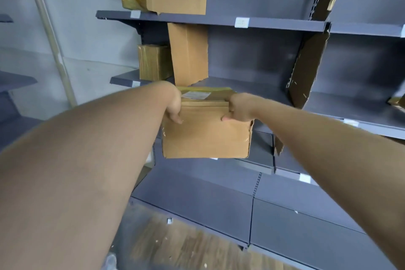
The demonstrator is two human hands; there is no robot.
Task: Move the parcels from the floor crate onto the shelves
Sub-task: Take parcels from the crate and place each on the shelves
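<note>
Both arms reach straight forward. The left hand and right hand grip the top corners of a cardboard box, fingers curled onto its near face. The box hangs just before the front edge of the middle shelf. On the shelf's left end stand a tall carton and a taped parcel.

A pale grey wall with a white pipe, dark grey shelves, wood-patterned floor below.

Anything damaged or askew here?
Yes. The cardboard divider at the right end of the middle shelf has torn, ragged edges. The held cardboard box is crumpled along its right edge.
</note>
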